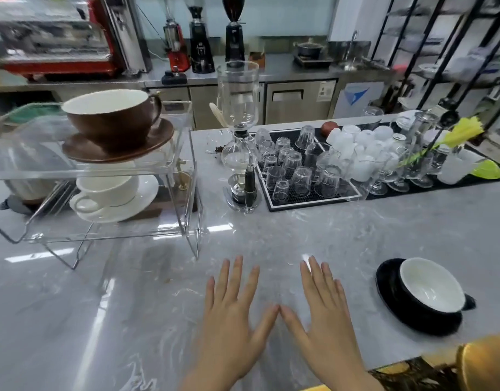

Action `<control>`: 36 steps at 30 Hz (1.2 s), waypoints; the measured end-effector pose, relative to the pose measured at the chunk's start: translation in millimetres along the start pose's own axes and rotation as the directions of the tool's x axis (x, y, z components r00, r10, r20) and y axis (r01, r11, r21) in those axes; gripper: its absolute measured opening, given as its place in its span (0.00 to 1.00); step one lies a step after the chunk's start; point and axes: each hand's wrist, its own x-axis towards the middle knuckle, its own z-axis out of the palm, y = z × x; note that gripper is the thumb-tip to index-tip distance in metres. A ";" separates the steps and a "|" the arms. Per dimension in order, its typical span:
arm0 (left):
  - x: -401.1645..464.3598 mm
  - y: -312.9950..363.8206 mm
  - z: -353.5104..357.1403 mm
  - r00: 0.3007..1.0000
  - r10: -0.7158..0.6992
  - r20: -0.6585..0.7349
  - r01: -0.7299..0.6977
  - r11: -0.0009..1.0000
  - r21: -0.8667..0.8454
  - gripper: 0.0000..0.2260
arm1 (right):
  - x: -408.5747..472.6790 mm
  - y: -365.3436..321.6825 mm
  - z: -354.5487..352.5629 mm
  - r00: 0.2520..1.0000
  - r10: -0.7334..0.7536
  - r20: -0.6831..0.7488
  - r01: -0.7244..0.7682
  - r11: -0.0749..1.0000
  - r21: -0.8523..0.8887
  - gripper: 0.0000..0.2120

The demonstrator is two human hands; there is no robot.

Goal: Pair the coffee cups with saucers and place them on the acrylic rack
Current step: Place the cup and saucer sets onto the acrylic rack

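A two-tier acrylic rack [184,153] stands at the left of the grey marble counter. On its top shelf a brown cup [113,117] sits on a brown saucer [82,152]. Its lower shelf holds a white cup [105,191] on a white saucer [143,196]. A black cup with a white inside [429,286] rests on a black saucer [390,286] at the right, near the counter's front edge. My left hand [232,314] and my right hand [325,314] lie flat on the counter, fingers spread, thumbs touching, holding nothing.
A glass siphon coffee maker [240,136] stands just right of the rack. Behind it a black mat [299,201] carries several upturned glasses, with white cups and stemmed glasses further right. Grinders [201,43] and an espresso machine line the back counter.
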 end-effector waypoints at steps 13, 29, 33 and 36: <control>36.2 82.8 39.3 0.990 0.021 0.137 -0.020 1.000 -0.010 0.41 | -2.6 82.0 -59.9 0.990 0.134 -0.038 -0.136 0.990 -0.032 0.41; 79.5 184.2 90.0 0.955 0.058 0.292 0.011 0.973 -0.229 0.40 | -13.9 182.9 -125.0 0.915 0.402 -0.029 -0.398 0.914 0.078 0.36; 87.5 199.6 96.6 0.933 0.047 0.357 0.055 0.961 -0.271 0.36 | -10.6 198.6 -130.4 0.891 0.454 -0.002 -0.445 0.875 0.189 0.37; 97.1 207.0 105.9 0.933 0.022 0.359 0.085 0.957 -0.279 0.35 | -7.0 211.7 -134.7 0.856 0.513 0.064 -0.508 0.812 0.289 0.38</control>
